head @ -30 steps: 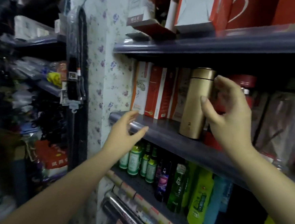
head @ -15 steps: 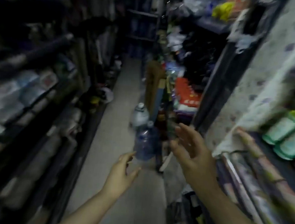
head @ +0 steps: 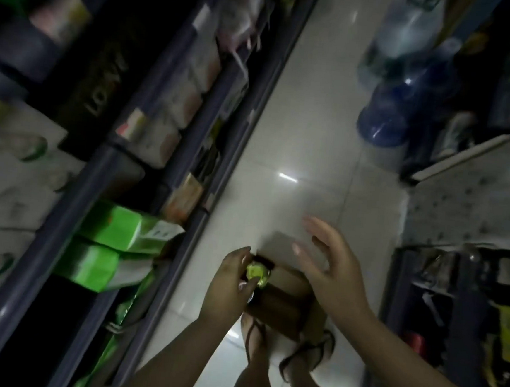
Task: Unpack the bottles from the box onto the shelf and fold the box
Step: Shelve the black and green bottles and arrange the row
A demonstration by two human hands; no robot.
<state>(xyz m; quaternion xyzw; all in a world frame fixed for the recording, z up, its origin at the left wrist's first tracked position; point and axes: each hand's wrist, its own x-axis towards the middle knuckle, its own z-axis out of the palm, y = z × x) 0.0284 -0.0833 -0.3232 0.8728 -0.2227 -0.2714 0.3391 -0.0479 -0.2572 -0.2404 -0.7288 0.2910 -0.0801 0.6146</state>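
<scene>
A brown cardboard box [head: 281,308] stands open on the tiled floor just in front of my feet. One pale flap [head: 280,247] sticks out on its far side. My left hand [head: 228,286] is at the box's left opening, fingers closed around a yellow-green bottle top [head: 258,273] that pokes out of the box. Over the right side of the box my right hand [head: 330,269] hovers with fingers spread and nothing in it. The box's inside is dark, so other bottles cannot be made out.
Dark shelving [head: 164,168] with white and green cartons [head: 116,231] lines the left of the narrow aisle. Large blue water jugs [head: 388,112] stand on the floor far right. Another rack [head: 451,315] with goods is at the right. My sandalled feet [head: 284,351] are behind the box.
My view swung from the shelf with the gold flask down the aisle to the floor. Both hands dropped to the box; the left hand closed on a bottle top.
</scene>
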